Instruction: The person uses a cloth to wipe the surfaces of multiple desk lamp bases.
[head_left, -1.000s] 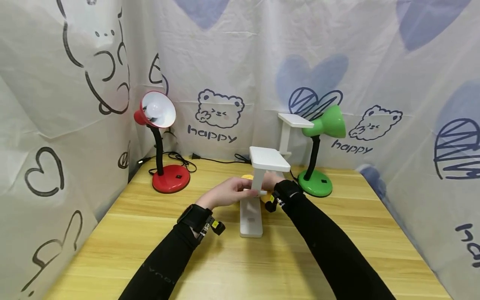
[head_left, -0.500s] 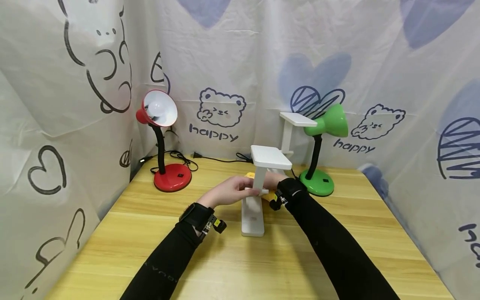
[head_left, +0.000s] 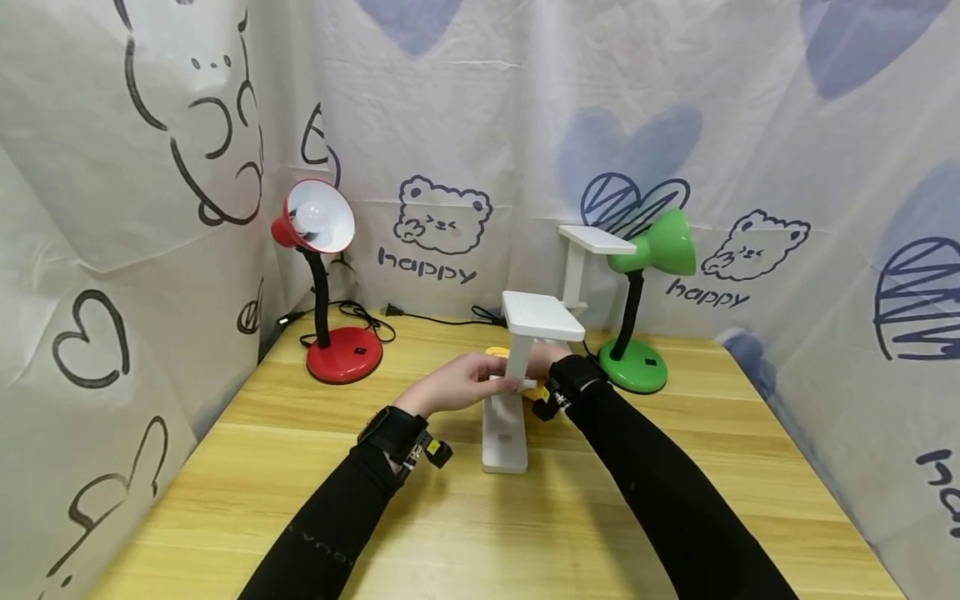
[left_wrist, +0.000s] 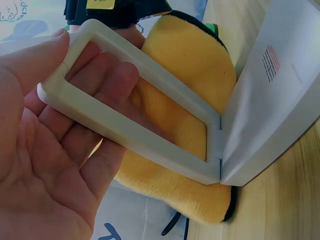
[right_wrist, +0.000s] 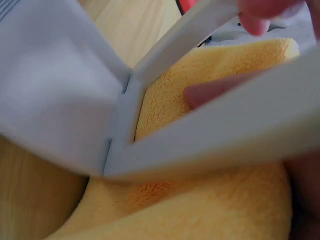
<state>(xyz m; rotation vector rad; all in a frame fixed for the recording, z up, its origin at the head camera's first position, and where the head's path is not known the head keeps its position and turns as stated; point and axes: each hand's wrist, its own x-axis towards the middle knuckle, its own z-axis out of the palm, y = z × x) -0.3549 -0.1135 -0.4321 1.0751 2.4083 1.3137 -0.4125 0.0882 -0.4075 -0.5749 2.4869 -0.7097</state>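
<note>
A white folding stand [head_left: 504, 429] stands mid-table, with a flat top plate [head_left: 542, 315] and a hinged open frame [left_wrist: 135, 135] for its upright. My left hand [head_left: 461, 383] grips the upper part of this frame, thumb on one side and fingers curled behind it. A plush yellow cloth [left_wrist: 187, 55] with black edging lies against the frame's far side and shows through its opening. My right hand [head_left: 543, 360] holds the cloth there, largely hidden by cloth and stand. In the right wrist view the cloth [right_wrist: 215, 205] bunches close under the frame.
A red desk lamp [head_left: 343, 356] stands at the back left, a green desk lamp [head_left: 633, 367] at the back right. Beside the green lamp rises another white plate [head_left: 596, 239] on a post. Black cables [head_left: 442, 319] run along the back, before a printed curtain [head_left: 442, 117].
The right hand and yellow cloth shift slightly back and forth behind the stand's frame. The left hand keeps its grip, and the stand stays in place.
</note>
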